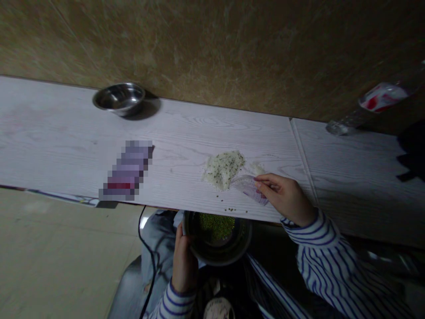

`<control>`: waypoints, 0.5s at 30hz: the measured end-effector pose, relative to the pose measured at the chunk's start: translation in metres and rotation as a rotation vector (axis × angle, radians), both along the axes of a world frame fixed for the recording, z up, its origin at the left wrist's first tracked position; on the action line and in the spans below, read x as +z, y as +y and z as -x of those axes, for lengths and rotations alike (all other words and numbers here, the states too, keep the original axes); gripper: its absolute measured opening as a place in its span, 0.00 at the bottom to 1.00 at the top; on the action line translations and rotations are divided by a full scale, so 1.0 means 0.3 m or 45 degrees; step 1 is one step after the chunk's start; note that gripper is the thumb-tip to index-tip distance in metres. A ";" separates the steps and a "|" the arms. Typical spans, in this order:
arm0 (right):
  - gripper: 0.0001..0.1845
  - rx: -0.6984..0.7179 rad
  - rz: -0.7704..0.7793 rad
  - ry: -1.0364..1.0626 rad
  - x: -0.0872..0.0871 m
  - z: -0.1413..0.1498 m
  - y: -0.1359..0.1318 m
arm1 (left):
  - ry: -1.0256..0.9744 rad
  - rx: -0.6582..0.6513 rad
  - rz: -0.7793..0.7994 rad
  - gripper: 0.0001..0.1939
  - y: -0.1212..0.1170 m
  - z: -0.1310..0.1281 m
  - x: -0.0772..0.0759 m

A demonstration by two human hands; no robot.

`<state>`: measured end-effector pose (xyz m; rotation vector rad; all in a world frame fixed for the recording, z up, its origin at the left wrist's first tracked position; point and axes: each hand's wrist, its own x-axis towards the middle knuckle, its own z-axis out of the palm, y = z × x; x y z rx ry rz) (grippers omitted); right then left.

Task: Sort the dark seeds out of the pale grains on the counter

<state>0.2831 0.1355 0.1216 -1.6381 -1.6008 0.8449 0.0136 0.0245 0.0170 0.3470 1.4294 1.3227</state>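
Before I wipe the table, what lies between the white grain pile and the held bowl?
The head view shows a few scattered dark grains, then the table edge, between the pile and bowl.

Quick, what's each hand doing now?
Left hand: closed on a round grey metal bowl of green grains.
Right hand: closed, pinching a thin, see-through purplish sheet.
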 end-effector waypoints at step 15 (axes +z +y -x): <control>0.13 0.071 0.067 -0.015 0.029 0.012 -0.008 | 0.054 -0.045 -0.040 0.23 -0.018 0.023 -0.056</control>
